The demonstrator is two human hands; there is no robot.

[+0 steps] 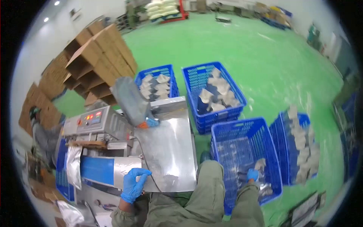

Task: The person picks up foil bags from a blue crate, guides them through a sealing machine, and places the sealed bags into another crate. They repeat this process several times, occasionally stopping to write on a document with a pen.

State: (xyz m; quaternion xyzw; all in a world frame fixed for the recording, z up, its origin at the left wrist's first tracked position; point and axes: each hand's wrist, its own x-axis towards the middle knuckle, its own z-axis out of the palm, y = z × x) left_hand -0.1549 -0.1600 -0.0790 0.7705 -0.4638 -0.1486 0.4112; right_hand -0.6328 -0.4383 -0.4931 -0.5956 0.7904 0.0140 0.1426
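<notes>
My left hand (133, 184), in a blue glove, is at the near end of the sealing machine's blue belt (97, 170). Its thumb and forefinger are apart, with nothing seen between them. Just beyond the fingers lies a silver foil pouch (126, 168) on the belt end. On my right, my gloved right hand (252, 174) reaches down into a blue plastic crate (242, 125). Its fingers curl at a silver pouch (260, 164); the fingertips are partly hidden. Another shiny pouch (265, 189) lies below that hand.
A steel table (170, 151) stands before me, with a grey limp item (130, 99) at its far left. Blue crates of pouches (215, 90) stand ahead and right (289, 147). Cardboard boxes (102, 53) are stacked left. A person's leg (42, 138) shows beyond the machine (94, 123).
</notes>
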